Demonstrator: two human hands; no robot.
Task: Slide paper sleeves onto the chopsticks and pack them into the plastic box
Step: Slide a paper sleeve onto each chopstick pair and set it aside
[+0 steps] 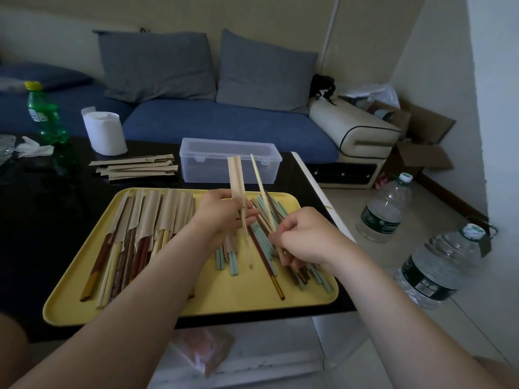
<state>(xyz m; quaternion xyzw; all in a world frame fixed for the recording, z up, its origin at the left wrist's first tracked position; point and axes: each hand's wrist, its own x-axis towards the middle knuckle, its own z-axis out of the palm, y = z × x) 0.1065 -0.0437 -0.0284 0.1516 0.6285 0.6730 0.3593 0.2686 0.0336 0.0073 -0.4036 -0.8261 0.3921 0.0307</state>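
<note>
My left hand (pixel 223 213) grips a tan paper sleeve (pixel 235 175) with one pale chopstick (pixel 247 242) poking out below it, held upright over the yellow tray (pixel 224 299). My right hand (pixel 304 237) pinches a second pale chopstick (pixel 259 183) that points up and away, just right of the sleeve. Sleeved chopsticks (pixel 146 220) lie in a row on the tray's left half. Loose green, brown and red chopsticks (pixel 266 248) are heaped on its right half. The clear plastic box (pixel 230 160) stands shut behind the tray.
Empty paper sleeves (pixel 134 167) are stacked left of the box. A tissue roll (pixel 104 133) and green bottle (pixel 46 116) stand at the table's back left. The table's right edge (pixel 320 192) is close; water bottles (pixel 384 209) stand on the floor. A blue sofa (pixel 224 122) lies behind.
</note>
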